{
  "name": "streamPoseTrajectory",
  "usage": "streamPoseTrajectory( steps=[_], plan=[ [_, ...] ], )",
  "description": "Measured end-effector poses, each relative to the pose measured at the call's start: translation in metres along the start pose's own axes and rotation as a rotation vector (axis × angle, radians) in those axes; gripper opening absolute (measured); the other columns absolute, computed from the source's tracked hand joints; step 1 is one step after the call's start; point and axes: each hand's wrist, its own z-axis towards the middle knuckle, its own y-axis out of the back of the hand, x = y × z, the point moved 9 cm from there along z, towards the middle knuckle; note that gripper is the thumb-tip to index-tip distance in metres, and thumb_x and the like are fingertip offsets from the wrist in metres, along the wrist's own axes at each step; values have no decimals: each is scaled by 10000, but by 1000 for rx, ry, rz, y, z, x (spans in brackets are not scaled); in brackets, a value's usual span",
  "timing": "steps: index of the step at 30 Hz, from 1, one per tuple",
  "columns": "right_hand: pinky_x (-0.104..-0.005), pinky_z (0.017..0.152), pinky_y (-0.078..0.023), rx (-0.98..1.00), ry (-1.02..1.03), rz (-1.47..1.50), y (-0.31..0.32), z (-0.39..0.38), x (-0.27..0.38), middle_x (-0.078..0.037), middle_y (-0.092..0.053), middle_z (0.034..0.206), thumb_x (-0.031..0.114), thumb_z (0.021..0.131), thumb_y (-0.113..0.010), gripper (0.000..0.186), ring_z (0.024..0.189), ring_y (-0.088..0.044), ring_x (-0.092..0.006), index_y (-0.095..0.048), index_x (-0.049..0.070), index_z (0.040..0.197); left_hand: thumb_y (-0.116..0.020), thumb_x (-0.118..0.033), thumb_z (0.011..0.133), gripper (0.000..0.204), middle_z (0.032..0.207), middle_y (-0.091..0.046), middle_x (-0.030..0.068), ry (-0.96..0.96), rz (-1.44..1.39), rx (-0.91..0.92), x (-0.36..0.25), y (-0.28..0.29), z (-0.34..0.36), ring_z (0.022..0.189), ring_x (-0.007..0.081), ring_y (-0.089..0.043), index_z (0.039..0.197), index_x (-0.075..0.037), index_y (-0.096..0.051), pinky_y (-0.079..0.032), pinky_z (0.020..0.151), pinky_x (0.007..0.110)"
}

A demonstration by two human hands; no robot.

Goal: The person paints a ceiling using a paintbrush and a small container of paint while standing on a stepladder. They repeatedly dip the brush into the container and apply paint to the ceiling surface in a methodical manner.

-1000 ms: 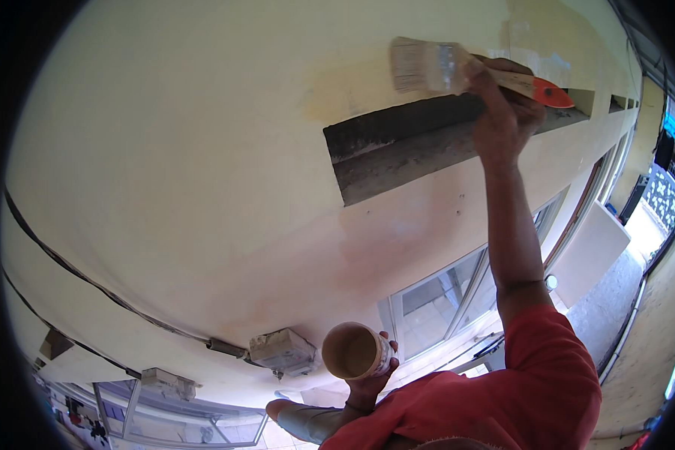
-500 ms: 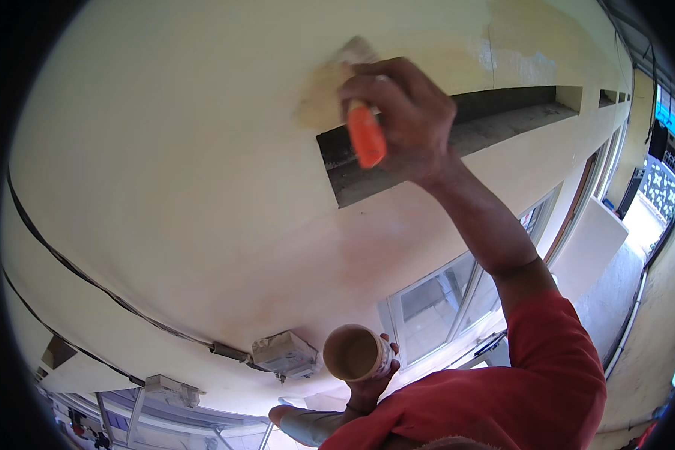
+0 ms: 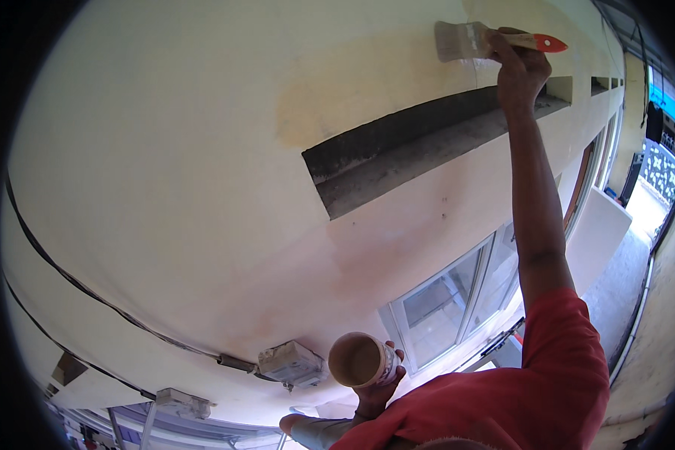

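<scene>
High on the cream wall (image 3: 165,135), my right hand (image 3: 521,75) grips a wide paintbrush (image 3: 463,40) by its wooden, red-ended handle. The bristles point left and lie against or very close to the wall, above a long dark recess (image 3: 405,150). A damp-looking yellowish patch (image 3: 330,90) spreads over the wall left of the brush. Low in the picture, my left hand (image 3: 379,390) is wrapped round a round tub (image 3: 356,360) with pale brownish liquid inside. Its open mouth faces up.
A dusty box-shaped fixture (image 3: 291,364) on the wall sits just left of the tub, with black cables (image 3: 105,292) running to it. Another box (image 3: 184,403) is lower left. Below the recess are glazed windows (image 3: 446,300). A passage (image 3: 615,255) runs along the right.
My right hand has carried the brush rightward and slightly up along the wall, the handle turning from downward to rightward. The tub has shifted little in view.
</scene>
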Motion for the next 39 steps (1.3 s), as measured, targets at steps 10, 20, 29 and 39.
streamPoseTrajectory(
  steps=[10, 20, 29, 39],
  plan=[
    [-344, 699, -609, 228, 671, -670, -101, -70, 78, -47, -756, 977, 120, 901, -789, 83, 771, -745, -251, -732, 143, 958, -717, -548, 950, 609, 1474, -556, 156, 50, -21, -4, 6, -3, 4, 1396, 376, -447, 1418, -164, -654, -513, 1043, 535],
    [-355, 788, -675, 131, -66, 173, -42, -9, 1, -133, -770, 1001, 27, 898, -823, 241, 876, -767, -227, -734, -67, 1102, -707, -608, 952, 666, 1469, -561, 169, 6, 38, -29, 9, 3, 8, 1329, 440, -507, 1446, -171, -622, -562, 974, 537],
    [-338, 824, -638, -108, 210, -550, 85, 69, -32, -88, -797, 993, 188, 882, -880, 311, 858, -762, -177, -788, -14, 1099, -721, -528, 958, 592, 1463, -551, 148, 33, -2, -37, 6, -5, 5, 1386, 371, -462, 1429, -177, -654, -527, 1025, 531],
    [-296, 736, -614, 403, 469, -21, -122, -106, 105, -36, -761, 982, 58, 883, -829, 146, 892, -757, -164, -734, 105, 984, -719, -545, 955, 618, 1473, -541, 156, 16, 40, -19, 2, -5, 9, 1391, 379, -460, 1426, -152, -640, -540, 1022, 553]
  ],
)
